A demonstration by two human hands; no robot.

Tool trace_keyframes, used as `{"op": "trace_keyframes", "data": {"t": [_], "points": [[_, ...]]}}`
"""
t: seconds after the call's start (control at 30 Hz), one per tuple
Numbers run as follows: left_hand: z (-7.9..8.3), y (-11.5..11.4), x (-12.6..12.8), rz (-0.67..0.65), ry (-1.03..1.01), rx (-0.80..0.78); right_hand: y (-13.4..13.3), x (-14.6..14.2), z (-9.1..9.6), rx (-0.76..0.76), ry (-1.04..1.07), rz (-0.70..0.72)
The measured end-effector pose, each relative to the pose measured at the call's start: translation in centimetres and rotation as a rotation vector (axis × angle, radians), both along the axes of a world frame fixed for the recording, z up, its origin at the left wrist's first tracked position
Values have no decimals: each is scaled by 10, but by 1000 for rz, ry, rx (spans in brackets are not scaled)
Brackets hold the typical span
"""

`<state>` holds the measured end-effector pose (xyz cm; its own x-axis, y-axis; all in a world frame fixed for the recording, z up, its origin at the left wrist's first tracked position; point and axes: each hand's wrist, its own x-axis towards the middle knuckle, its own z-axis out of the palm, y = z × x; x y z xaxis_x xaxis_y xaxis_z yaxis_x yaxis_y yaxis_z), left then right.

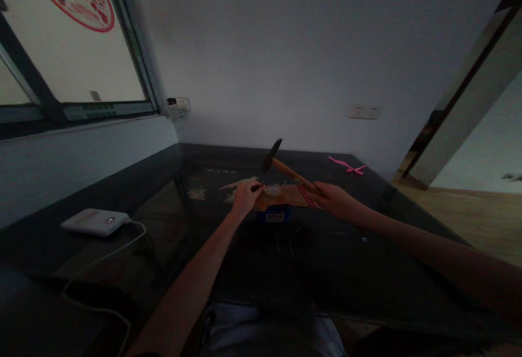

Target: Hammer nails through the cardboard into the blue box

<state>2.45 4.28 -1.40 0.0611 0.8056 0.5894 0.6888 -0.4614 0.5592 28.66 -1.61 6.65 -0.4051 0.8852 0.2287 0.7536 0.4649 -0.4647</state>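
Observation:
My right hand (pixel 335 200) is wrapped round the wooden handle of a hammer (pixel 294 174). The dark hammer head is raised up and to the left, apart from the flat brown patterned piece (pixel 285 196) below it. That piece has a red band near its right end and rests on a blue box (pixel 277 215) with a white label. At the left end of the brown piece my left hand (pixel 243 196) has its fingers pinched together. Whatever is between those fingertips is too small and dark to make out.
A black glossy table (pixel 326 275) runs to the wall. Thin metal pieces (pixel 291 248) lie before the box. At left sits a white power bank (pixel 95 222) with a cable (pixel 98 262). A pink ribbon (pixel 354 169) lies at the back right.

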Motion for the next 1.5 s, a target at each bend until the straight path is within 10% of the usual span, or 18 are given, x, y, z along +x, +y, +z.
{"op": "trace_keyframes", "data": {"t": [1.27,1.5], "points": [[-2,4,-2,-17,13,-47,-5,-8,-14,3,123,98],[1,1,-2,-14,28,-22,-21,-7,-17,-232,431,-41]]}}
